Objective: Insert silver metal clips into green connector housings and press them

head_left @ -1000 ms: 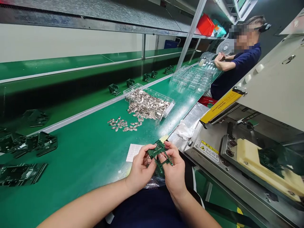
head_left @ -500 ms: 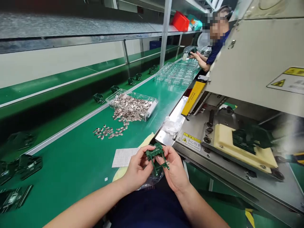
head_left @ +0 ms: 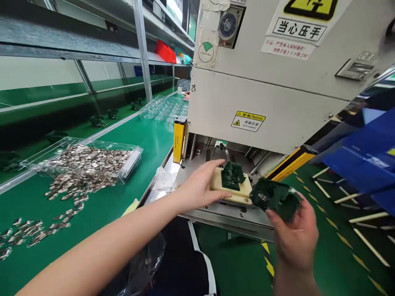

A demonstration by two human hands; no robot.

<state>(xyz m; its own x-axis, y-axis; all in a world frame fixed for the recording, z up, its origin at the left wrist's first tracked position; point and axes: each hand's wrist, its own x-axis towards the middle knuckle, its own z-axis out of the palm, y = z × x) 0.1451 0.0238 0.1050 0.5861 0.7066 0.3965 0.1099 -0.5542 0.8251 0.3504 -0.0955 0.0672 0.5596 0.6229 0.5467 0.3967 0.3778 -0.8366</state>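
Note:
In the head view, my right hand (head_left: 298, 234) grips a dark green plastic part (head_left: 276, 198) with large openings, held up to the right of the cream fixture block (head_left: 245, 196). A second green plastic part (head_left: 232, 176) sits on that block under the press. My left hand (head_left: 205, 183) reaches to the block's left side, with thumb and fingers spread around its near corner. A gap shows between those fingers and the seated part; whether the fingertips touch the block I cannot tell.
The press body (head_left: 268, 98) hangs over the fixture, with yellow-black guards (head_left: 179, 139) at its sides. On the green bench, a clear tray (head_left: 131, 164) spills small metal pieces (head_left: 92, 160). Clear blister trays (head_left: 166, 109) lie farther back. Blue bins (head_left: 367, 152) stand at right.
My view has swung right toward the press. Both hands were together on a green part over my lap; now they are apart, the left at the fixture and the right holding a green part.

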